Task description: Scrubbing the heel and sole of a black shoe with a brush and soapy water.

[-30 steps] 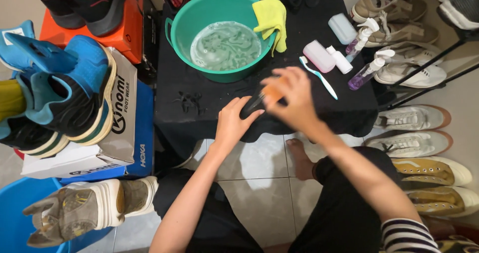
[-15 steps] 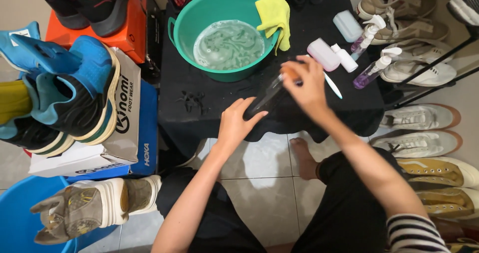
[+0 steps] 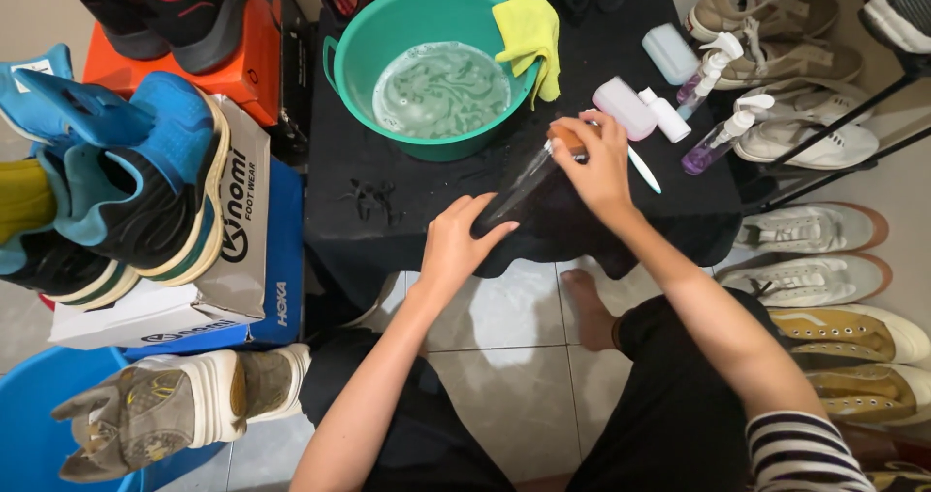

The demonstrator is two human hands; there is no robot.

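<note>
A black shoe point(image 3: 514, 199) lies slanted on the black-covered table point(image 3: 407, 211). My left hand point(image 3: 456, 242) presses on its near end and holds it down. My right hand point(image 3: 603, 167) grips a small brush with an orange-brown handle point(image 3: 565, 140) at the shoe's far end. Behind them stands a green basin point(image 3: 339, 56) of soapy water with a yellow cloth point(image 3: 529, 29) draped over its rim. A blue-and-white toothbrush point(image 3: 645, 170) lies just right of my right hand.
White bottles point(image 3: 626, 107) and purple spray bottles point(image 3: 716, 141) stand at the table's right. Black laces point(image 3: 373, 197) lie left of the shoe. Shoe boxes with blue sneakers point(image 3: 136, 177) stack at left, a rack of shoes point(image 3: 810, 143) at right, a dirty shoe point(image 3: 165, 410) on a blue tub.
My right hand has slid the brush from the shoe's middle up toward its far end, away from me. My left hand has stayed on the near end.
</note>
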